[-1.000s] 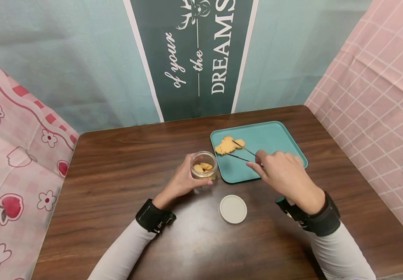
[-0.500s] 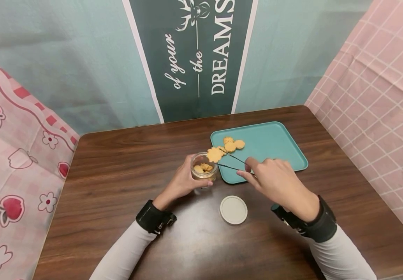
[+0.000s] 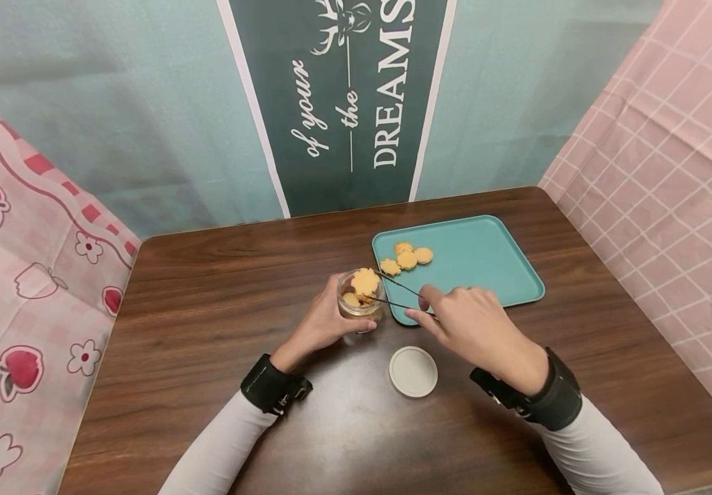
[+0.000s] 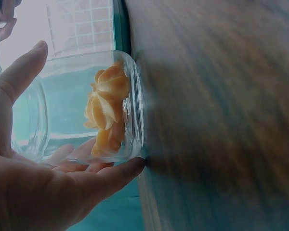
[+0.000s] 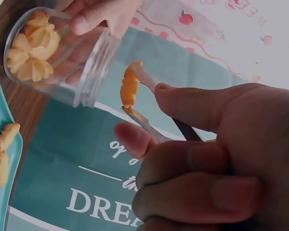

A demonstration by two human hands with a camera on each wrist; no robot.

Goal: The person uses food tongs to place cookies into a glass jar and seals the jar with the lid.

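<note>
My left hand (image 3: 321, 315) is wrapped around a clear glass jar (image 4: 67, 72), which stands upright on the table. Several golden cookies (image 4: 106, 98) lie at the bottom of the jar. In my right hand (image 3: 476, 326) are metal tongs (image 5: 147, 79), their serrated tips pinching one flower-shaped cookie (image 5: 129, 87). That cookie is just above the jar's open mouth, apart from the rim in the right wrist view. Several more cookies (image 3: 406, 260) sit on the left end of a teal tray (image 3: 479, 265), to the right of the jar.
A round whitish lid (image 3: 413, 372) lies flat on the wooden table (image 3: 219, 289), in front of the jar and between my forearms. Curtains hang behind the table, with patterned cloth at the left and pink grid cloth (image 3: 671, 172) at the right.
My right hand has moved left with the tongs, lifting a cookie from the tray and carrying it over the jar. My left hand and the jar have stayed in place.
</note>
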